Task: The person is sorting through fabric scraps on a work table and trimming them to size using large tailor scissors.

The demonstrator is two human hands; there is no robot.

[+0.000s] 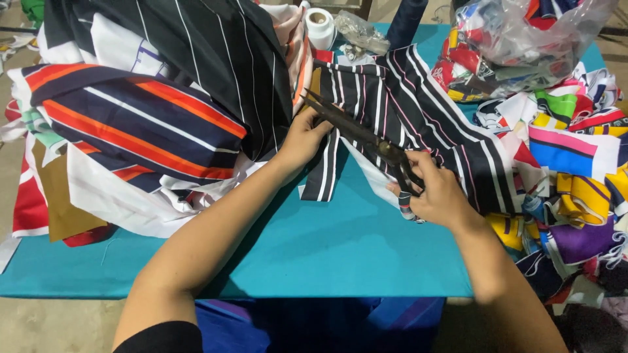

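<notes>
Cutting striped cloth (418,104) on a teal table (340,242).
Right hand (435,193) clenched around dark scissors (363,134), blades parted; left hand (302,138) pinching the cloth's edge.

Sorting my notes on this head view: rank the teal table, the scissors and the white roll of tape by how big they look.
1. teal table
2. scissors
3. white roll of tape, though it sits farther from the camera, so it may look smaller than it is.

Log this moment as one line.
left hand: holds striped fabric | right hand: grip on scissors, blades open at fabric edge | surface: teal table | nearby: fabric pile, scrap heap
</notes>
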